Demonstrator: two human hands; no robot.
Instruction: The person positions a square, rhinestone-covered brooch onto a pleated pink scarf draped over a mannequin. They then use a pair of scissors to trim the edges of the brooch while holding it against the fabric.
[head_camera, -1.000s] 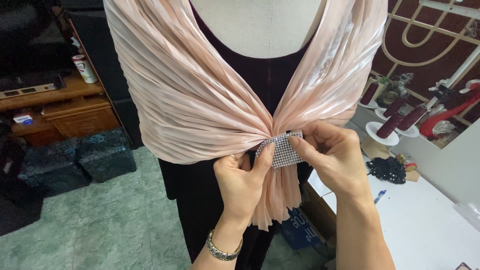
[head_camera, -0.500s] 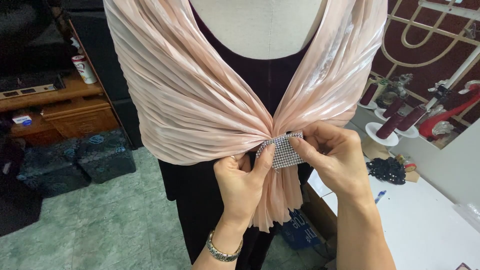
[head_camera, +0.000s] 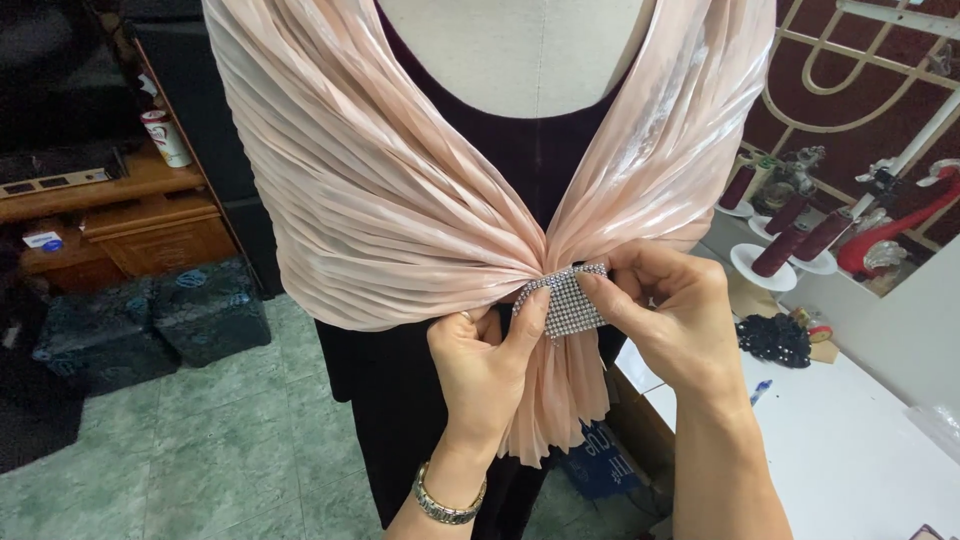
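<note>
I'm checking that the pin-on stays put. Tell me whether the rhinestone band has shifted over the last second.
No. The rhinestone band sits at the same spot on the gathered pink fabric, just below the mannequin's dark neckline, pinched between the left hand and right hand.

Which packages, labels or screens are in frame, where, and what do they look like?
Cup: on the wooden cabinet at far left, white cylinder with red printing.
Small box: lower cabinet shelf, far left, flat, white and blue.
Blue package: on the floor behind the dress form, under the pink fabric, blue with white lettering.
No screens visible.
</note>
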